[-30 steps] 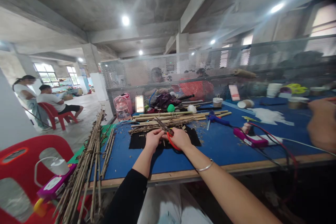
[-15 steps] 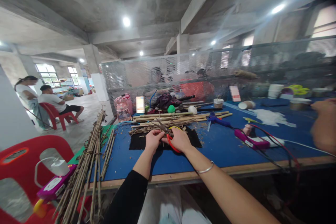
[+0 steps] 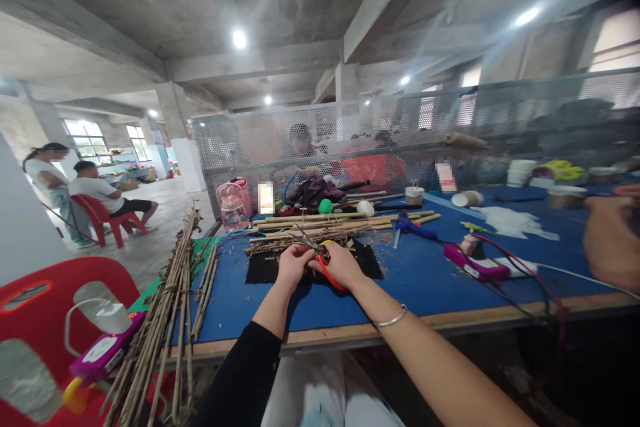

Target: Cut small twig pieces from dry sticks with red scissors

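Observation:
My right hand (image 3: 342,265) is closed around a pair of scissors with red and yellow handles (image 3: 330,276). The blades point up and away to the left. Close beside it, my left hand (image 3: 291,265) has its fingers pinched together near the scissors' pivot. Whatever sits between those fingertips is too small to make out. Both hands are over a black mat (image 3: 260,269) on the blue table (image 3: 240,313). A heap of thin dry twigs (image 3: 260,248) lies just beyond them, with longer pale sticks (image 3: 280,225) behind.
Bundled long sticks (image 3: 173,300) lean across the table's left edge by a red chair (image 3: 100,277). To the right lie a blue glue gun (image 3: 415,228), a purple power strip (image 3: 475,265) and cables. A co-worker's arm (image 3: 613,240) shows at far right. Perforated metal panels (image 3: 250,140) stand behind.
My hands stay in nearly the same place, still together at the scissors. The view has shifted slightly, and the co-worker's arm at far right has moved a little.

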The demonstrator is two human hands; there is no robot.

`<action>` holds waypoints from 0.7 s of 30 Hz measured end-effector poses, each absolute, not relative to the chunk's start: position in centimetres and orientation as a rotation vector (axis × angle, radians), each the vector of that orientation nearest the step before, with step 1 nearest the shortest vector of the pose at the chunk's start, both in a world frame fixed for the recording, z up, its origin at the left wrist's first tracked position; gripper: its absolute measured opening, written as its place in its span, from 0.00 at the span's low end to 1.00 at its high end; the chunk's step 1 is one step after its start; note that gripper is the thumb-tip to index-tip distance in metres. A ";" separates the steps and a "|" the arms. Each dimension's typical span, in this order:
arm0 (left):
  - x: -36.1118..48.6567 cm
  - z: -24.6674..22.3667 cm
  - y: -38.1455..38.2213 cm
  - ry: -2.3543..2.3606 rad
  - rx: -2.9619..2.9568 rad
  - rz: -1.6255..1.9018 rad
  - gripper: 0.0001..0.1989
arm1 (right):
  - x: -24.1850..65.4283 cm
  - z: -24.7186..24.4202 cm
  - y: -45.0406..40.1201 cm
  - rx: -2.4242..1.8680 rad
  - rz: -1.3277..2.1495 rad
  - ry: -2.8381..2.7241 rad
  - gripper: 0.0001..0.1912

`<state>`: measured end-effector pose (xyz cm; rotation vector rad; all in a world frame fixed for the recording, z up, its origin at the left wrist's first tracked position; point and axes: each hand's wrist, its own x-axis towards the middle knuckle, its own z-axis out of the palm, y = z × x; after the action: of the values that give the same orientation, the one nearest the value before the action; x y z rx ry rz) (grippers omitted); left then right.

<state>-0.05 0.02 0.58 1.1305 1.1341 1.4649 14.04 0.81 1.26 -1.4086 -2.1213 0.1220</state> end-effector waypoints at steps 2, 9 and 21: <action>0.0 0.7 -0.1 1.132 1.117 1.475 0.18 | 14.0 1.5 0.6 -1.446 0.185 -2.113 0.21; 0.0 0.8 0.1 1.115 1.132 1.535 0.18 | 13.7 2.1 0.0 -1.508 0.240 -2.088 0.22; -0.2 0.7 0.1 1.198 1.144 1.499 0.16 | 14.0 1.9 0.6 -1.531 0.233 -2.124 0.25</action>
<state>-0.18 0.13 0.66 1.1440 1.1975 1.4989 14.00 0.57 1.87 -1.5314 -2.1239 0.2331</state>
